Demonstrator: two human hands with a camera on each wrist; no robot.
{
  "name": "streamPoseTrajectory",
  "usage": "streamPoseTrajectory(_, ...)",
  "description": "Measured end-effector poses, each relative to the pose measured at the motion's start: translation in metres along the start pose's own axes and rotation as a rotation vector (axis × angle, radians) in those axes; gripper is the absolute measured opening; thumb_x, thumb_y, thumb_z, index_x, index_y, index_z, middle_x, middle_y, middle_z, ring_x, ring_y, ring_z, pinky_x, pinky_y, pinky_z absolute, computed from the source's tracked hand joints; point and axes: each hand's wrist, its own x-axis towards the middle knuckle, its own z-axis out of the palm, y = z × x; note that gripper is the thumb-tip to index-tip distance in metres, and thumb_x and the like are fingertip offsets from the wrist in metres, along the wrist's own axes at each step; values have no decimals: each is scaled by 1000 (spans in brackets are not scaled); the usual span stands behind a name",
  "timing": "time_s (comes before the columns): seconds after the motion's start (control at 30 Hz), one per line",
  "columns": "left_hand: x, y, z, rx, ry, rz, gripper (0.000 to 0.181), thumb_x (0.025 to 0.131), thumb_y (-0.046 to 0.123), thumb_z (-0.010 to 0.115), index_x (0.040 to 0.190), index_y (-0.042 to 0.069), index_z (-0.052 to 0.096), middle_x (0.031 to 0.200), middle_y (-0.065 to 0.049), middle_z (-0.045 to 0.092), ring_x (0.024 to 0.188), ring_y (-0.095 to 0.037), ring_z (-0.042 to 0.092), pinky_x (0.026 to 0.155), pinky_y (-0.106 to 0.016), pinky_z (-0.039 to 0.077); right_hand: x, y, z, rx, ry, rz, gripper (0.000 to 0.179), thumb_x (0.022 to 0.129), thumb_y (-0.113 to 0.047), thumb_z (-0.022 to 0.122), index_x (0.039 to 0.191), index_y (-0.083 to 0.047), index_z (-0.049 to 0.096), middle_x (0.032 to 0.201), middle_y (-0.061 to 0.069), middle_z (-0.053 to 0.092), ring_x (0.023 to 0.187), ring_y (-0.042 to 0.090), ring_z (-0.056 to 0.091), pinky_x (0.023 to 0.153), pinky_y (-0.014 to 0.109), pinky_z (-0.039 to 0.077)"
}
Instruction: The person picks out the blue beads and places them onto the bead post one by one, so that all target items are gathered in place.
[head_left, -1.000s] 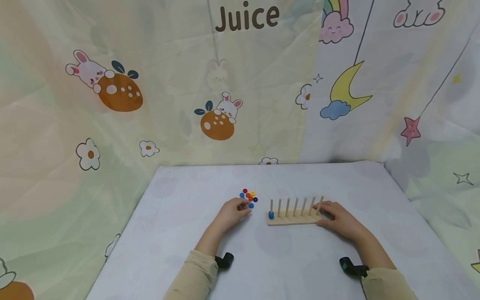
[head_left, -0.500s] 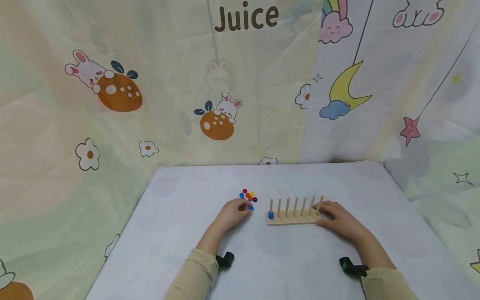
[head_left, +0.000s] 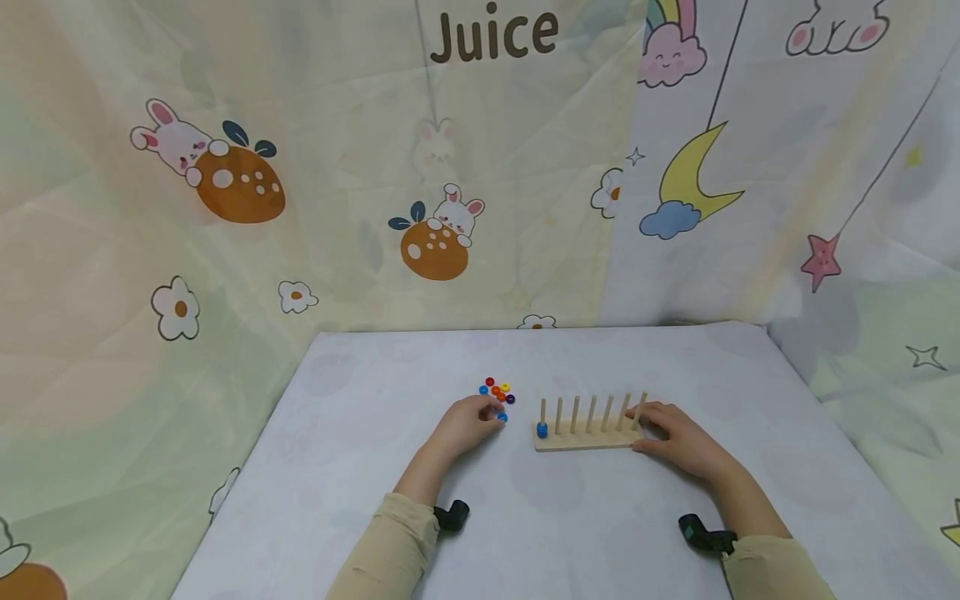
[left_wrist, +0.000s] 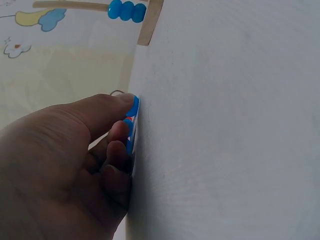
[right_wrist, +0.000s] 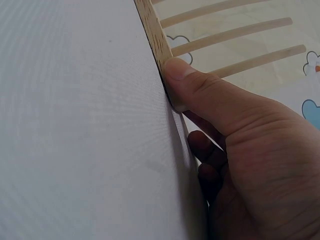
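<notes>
Fingers (head_left: 490,402) are clamped on a blue bead (left_wrist: 133,106) by the left hand (head_left: 465,423) and, seemingly for steadiness, on the pegboard's (head_left: 585,442) three-o'clock end by the right hand (head_left: 678,440).

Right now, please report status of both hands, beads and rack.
Left hand at blue bead beside other loose beads; pinch unclear. Right hand grips right end of rack. Three blue beads on leftmost peg. No obstacle seen between loose beads and rack.

The small, round, glossy blue bead (head_left: 502,418) at the bare left hand's (head_left: 463,423) fingertips now lies slightly nearer the person; the beige fabric left sleeve (head_left: 390,542) sits slightly farther forward.
</notes>
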Motion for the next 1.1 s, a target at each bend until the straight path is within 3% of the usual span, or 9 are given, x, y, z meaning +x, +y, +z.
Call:
streamPoseTrajectory(0.43, 0, 0, 0, 68, 4, 18, 12, 91, 32, 72, 100, 24, 70, 77, 9, 56, 73, -8, 52, 67, -25, 42, 1, 2, 0, 2, -2, -9, 53, 86, -44, 73, 132, -22, 61, 140, 12, 54, 131, 38, 42, 104, 63, 35)
streamPoseTrajectory(0.77, -2, 5, -2, -4, 0, 12, 11, 90, 31, 72, 99, 25, 70, 77, 7, 57, 74, -10, 53, 67, -26, 43, 1, 2, 0, -12, -1, -10, 54, 86, -45, 73, 133, -20, 61, 139, 13, 54, 131, 39, 42, 104, 63, 35)
streamPoseTrajectory(1.0, -4, 12, -6, -33, -22, -35, 15, 91, 33, 72, 104, 26, 70, 82, 5, 58, 78, -12, 53, 65, -26, 45, 0, 1, 0, 4, -8, 4, 55, 86, -46, 72, 133, -21, 60, 141, 14, 52, 133, 40, 40, 104, 65, 34)
streamPoseTrajectory(1.1, -4, 16, -9, -20, -15, -13, 15, 91, 33, 71, 104, 26, 71, 84, 6, 59, 79, -11, 53, 66, -26, 46, 0, 2, -1, -3, -7, 3, 55, 86, -47, 72, 133, -21, 60, 141, 14, 52, 133, 40, 40, 104, 65, 34)
